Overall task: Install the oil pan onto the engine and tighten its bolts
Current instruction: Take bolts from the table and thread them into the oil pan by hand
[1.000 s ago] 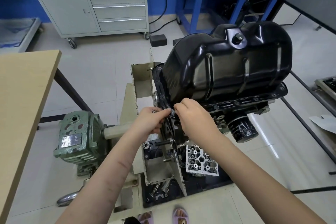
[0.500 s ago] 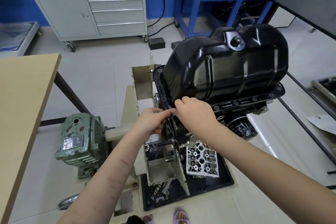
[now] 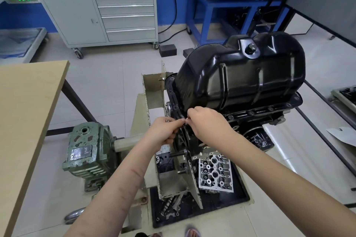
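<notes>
The glossy black oil pan (image 3: 240, 75) sits upside-up on the engine block (image 3: 256, 115), which hangs on a beige engine stand (image 3: 152, 90). Small bolts line the pan's flange along its front edge. At the pan's near left corner my left hand (image 3: 163, 131) and my right hand (image 3: 206, 123) meet, fingertips together. Both pinch a small metal bolt (image 3: 185, 120) at the flange corner. The fingers hide most of the bolt.
A green gearbox (image 3: 86, 152) stands left of the stand. A wooden table (image 3: 25, 113) fills the left edge. A cylinder head (image 3: 213, 171) and loose parts lie in a black tray (image 3: 238, 196) below. A grey drawer cabinet (image 3: 107, 15) and a blue frame (image 3: 221, 11) stand behind.
The view has tilted slightly upward. Both hands stay together at the pan's near left corner with only small finger movements.
</notes>
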{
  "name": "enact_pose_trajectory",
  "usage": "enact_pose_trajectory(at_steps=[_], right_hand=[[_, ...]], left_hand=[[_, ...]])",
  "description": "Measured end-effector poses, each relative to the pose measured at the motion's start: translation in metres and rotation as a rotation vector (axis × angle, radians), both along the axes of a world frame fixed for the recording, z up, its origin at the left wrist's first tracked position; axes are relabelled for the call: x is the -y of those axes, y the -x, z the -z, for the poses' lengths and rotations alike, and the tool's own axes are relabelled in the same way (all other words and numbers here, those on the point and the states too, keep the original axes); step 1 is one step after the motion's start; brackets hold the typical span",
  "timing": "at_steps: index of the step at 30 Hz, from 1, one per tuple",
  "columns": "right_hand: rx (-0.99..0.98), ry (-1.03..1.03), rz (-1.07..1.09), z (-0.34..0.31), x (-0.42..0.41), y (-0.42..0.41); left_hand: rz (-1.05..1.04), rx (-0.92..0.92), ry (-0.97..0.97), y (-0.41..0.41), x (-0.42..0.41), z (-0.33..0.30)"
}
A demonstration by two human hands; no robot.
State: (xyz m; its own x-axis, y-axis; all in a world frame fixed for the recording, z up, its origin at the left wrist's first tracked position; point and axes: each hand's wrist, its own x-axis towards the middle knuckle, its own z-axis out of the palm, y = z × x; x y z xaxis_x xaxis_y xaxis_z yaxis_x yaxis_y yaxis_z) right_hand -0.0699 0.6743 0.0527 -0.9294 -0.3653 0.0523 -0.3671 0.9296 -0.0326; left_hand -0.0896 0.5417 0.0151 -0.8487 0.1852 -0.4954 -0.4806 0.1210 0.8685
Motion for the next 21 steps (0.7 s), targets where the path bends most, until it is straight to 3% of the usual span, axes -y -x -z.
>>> enact_pose_trajectory(at_steps=[9,15,21], right_hand=[[0.003,0.097,0.012,-0.004,0.002,-0.001],[0.152,0.052,0.010,-0.012,-0.003,0.004],[0.172,-0.001,0.027,-0.013,-0.002,0.004]], left_hand=[[-0.005,-0.002,0.027,0.000,-0.001,-0.002],[0.011,0.002,0.026,0.000,0.000,-0.004],[-0.029,0.038,-0.025,0.000,0.000,-0.004]])
